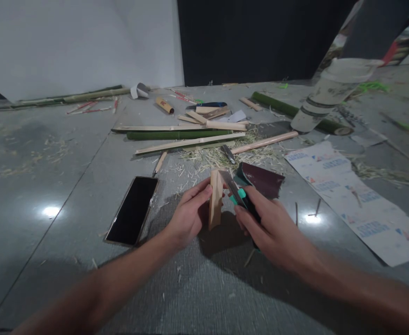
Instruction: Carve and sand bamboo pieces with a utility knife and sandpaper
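My left hand (188,214) is closed around a short, pale piece of split bamboo (215,204), holding it upright just above the grey floor. My right hand (267,223) grips a utility knife (237,194) with a teal slider and dark handle. Its blade rests against the top right edge of the bamboo piece. Behind the knife lies a dark maroon sheet (262,179), partly hidden by my right hand.
A black phone (132,209) lies left of my left hand. Farther back are green bamboo poles (178,135), split strips (190,143), a hammer (260,142), shavings, a paper cup (330,93) and a printed sheet (361,204) at the right.
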### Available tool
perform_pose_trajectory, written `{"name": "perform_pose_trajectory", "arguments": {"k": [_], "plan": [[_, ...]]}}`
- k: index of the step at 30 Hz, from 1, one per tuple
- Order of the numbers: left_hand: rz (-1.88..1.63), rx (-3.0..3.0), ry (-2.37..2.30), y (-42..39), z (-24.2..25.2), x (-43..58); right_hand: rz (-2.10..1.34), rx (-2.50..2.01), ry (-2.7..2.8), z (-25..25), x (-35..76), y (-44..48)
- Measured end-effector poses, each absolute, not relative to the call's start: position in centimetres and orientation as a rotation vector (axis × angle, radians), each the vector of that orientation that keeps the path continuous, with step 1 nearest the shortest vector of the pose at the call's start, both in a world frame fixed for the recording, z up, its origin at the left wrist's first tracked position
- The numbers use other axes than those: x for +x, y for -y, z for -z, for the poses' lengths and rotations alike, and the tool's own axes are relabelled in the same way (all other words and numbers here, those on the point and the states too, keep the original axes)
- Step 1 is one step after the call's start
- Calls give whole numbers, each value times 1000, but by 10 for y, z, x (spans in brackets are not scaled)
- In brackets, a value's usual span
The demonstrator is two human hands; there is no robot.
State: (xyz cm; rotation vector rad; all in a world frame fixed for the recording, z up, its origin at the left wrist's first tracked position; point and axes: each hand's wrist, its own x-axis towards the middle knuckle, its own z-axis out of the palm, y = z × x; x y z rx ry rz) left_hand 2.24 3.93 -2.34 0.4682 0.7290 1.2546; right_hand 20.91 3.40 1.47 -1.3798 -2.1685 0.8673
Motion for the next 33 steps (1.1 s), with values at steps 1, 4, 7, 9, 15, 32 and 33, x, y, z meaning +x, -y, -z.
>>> {"name": "perform_pose_trajectory", "arguments": {"k": [1,4,7,9,15,32,33], "plan": [[-1254,472,-729,-39,23,22,-861,-1375,2166,-15,209,-34],[-1255,479,-712,-40,24,22,-858,-1364,2169,-14,209,-34],[-1249,488,-703,-40,24,22,-870,-1350,2175,-13,210,-33],[-1245,495,-702,-40,23,22,-872,-1348,2180,-12,209,-33],[-1251,503,-668,-39,22,23,-834,-1338,2208,-12,208,-33],[-1269,478,-714,-40,20,23,-836,-1332,2271,-14,208,-28],[-1267,485,-710,-40,20,23,-843,-1334,2280,-13,208,-28]]}}
